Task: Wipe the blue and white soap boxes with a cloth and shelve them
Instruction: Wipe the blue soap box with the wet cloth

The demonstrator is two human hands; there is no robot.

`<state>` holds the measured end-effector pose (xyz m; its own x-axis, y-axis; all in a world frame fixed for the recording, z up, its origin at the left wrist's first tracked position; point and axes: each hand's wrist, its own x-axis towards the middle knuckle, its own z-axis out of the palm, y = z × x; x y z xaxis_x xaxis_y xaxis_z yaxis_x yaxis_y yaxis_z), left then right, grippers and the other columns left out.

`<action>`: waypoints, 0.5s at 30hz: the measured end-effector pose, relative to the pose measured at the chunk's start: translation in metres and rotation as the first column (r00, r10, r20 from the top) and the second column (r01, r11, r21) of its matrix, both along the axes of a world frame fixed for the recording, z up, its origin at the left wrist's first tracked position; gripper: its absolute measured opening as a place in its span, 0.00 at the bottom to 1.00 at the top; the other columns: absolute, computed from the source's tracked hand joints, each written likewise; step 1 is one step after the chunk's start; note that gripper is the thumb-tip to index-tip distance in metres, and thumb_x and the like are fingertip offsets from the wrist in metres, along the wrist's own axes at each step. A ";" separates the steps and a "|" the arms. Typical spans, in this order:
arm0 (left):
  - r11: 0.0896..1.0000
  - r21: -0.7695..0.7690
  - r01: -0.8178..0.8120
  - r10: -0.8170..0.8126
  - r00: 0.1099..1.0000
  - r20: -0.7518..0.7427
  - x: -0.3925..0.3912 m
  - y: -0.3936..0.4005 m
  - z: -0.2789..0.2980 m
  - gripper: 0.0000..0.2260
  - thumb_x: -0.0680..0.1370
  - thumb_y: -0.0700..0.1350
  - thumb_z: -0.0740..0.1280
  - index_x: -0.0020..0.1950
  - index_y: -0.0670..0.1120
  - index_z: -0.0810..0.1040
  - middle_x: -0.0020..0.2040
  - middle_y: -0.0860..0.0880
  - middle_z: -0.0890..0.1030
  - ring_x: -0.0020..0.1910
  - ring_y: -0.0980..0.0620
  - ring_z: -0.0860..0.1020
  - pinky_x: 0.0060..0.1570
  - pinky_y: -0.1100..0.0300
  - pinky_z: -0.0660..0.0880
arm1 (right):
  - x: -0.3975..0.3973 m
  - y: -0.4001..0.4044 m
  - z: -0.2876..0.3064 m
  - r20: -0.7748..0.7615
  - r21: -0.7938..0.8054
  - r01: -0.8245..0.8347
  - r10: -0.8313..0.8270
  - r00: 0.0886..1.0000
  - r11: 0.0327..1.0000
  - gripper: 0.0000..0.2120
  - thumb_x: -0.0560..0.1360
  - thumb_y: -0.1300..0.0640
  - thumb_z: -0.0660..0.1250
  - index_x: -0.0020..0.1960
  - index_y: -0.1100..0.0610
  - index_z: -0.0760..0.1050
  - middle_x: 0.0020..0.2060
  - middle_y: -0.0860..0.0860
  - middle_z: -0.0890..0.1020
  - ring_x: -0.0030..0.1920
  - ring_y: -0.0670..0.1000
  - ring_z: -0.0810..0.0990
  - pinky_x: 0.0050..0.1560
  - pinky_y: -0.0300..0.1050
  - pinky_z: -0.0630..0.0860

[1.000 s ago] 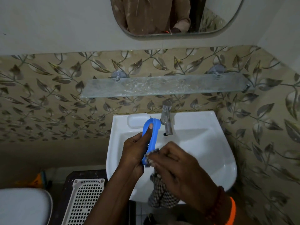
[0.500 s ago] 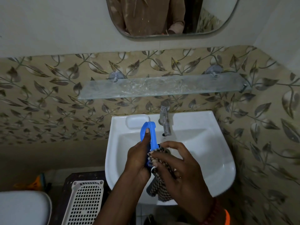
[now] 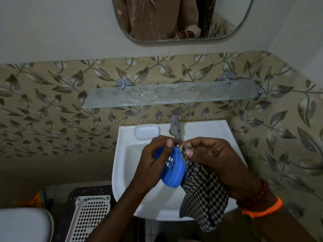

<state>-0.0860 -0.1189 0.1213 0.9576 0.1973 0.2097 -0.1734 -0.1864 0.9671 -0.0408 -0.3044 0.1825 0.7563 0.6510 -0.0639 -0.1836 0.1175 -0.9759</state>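
Blue slotted plastic soap box point(image 3: 172, 169), frame centre over the white basin point(image 3: 201, 133), is clamped tilted in the left hand point(image 3: 153, 159), exposing its rim to the checked cloth point(image 3: 204, 194) pinched by the right hand point(image 3: 215, 154).

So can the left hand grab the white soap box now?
Probably not yet. The white soap box sits uncovered on the sink rim, just beyond the left hand, but that hand is busy holding the blue box.
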 end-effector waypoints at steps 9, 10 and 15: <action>0.995 -0.084 -0.053 0.047 0.996 -0.073 0.006 -0.005 -0.005 0.39 0.72 0.79 0.56 0.31 0.41 0.69 0.29 0.31 0.68 0.29 0.45 0.67 0.34 0.50 0.64 | -0.025 0.015 0.007 0.589 -0.257 0.225 -0.032 0.808 0.940 0.04 0.79 0.54 0.67 0.51 0.47 0.80 0.46 0.43 0.83 0.49 0.46 0.84 0.46 0.37 0.82; 0.994 -0.082 -0.066 0.058 0.993 -0.104 0.006 -0.004 -0.006 0.38 0.71 0.80 0.56 0.31 0.42 0.66 0.27 0.33 0.65 0.28 0.45 0.65 0.34 0.49 0.62 | -0.034 0.015 0.003 0.663 -0.291 0.238 0.016 0.749 0.927 0.04 0.80 0.52 0.66 0.52 0.45 0.79 0.46 0.41 0.82 0.48 0.44 0.84 0.45 0.35 0.81; 0.995 -0.047 -0.092 0.082 0.981 -0.174 0.000 -0.005 -0.013 0.41 0.72 0.79 0.55 0.31 0.39 0.68 0.27 0.35 0.69 0.27 0.41 0.69 0.33 0.47 0.64 | -0.034 0.019 -0.002 0.826 -0.302 0.376 0.044 0.562 0.876 0.08 0.77 0.58 0.71 0.54 0.49 0.80 0.45 0.47 0.83 0.44 0.41 0.81 0.47 0.30 0.77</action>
<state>-0.0856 -0.1240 0.1078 0.9571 0.2880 0.0305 0.0104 -0.1394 0.9902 -0.0752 -0.2855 0.1807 0.7172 0.5725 0.3974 0.6598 -0.3742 -0.6517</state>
